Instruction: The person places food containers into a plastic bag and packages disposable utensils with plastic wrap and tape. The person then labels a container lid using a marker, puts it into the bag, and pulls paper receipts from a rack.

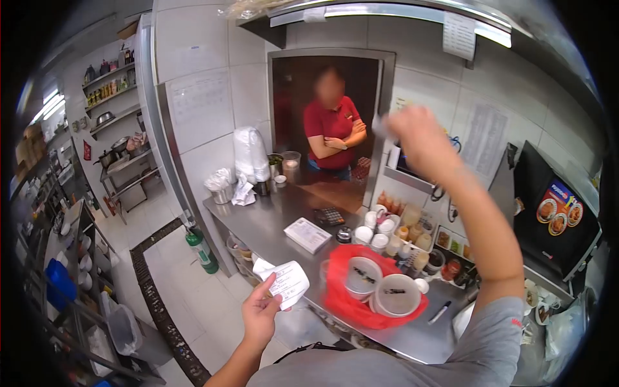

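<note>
My left hand (261, 316) pinches a printed paper receipt (291, 285) between thumb and fingers, in front of the steel counter's edge. My right hand (422, 142) is raised high at the right, before the wall and the pass-through window. Its fingers look curled, with a blurred pale bit at their tips that I cannot make out. Below, two round lidded plastic tubs (363, 266) with dark writing on their lids sit in an opened red plastic bag (340, 303). A marker pen (440, 312) lies to the right of the bag.
On the steel counter (271, 219) are a white pad (307, 235), a calculator (330, 216), several sauce bottles (422, 240) and white cups (364, 234). Behind the window stands a person in a red shirt (332, 122), arms folded. A green gas cylinder (202, 250) stands on the floor at left.
</note>
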`<state>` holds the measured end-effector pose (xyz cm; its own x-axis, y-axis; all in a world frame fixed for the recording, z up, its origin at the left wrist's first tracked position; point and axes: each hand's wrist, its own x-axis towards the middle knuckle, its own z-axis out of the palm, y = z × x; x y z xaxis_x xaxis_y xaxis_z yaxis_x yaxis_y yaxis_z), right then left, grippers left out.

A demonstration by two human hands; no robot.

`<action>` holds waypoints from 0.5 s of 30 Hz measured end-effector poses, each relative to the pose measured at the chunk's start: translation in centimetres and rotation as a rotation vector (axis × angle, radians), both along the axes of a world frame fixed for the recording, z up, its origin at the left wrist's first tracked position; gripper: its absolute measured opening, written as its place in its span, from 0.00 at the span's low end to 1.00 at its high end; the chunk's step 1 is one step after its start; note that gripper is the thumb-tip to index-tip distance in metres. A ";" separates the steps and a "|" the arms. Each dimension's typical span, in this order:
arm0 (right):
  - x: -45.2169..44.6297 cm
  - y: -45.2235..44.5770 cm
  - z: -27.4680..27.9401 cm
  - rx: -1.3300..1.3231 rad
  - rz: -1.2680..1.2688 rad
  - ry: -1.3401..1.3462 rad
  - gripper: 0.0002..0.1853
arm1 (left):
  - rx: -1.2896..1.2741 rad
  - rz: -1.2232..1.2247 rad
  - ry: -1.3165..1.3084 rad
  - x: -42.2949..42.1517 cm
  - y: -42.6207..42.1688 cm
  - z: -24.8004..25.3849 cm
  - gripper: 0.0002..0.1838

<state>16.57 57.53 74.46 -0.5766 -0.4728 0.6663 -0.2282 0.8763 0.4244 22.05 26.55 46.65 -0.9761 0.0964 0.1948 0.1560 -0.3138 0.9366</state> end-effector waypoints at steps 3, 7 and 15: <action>-7.0 -0.9 5.3 -0.178 0.042 0.181 0.07 | -0.015 0.110 0.014 -2.0 -4.9 -0.1 0.26; -13.9 0.2 11.6 -0.260 -0.084 0.400 0.11 | 0.026 0.232 -0.019 -3.7 -8.9 -0.3 0.27; -19.6 -0.8 21.1 -0.691 0.777 0.807 0.14 | 0.004 0.356 -0.120 -7.5 -10.8 -1.1 0.27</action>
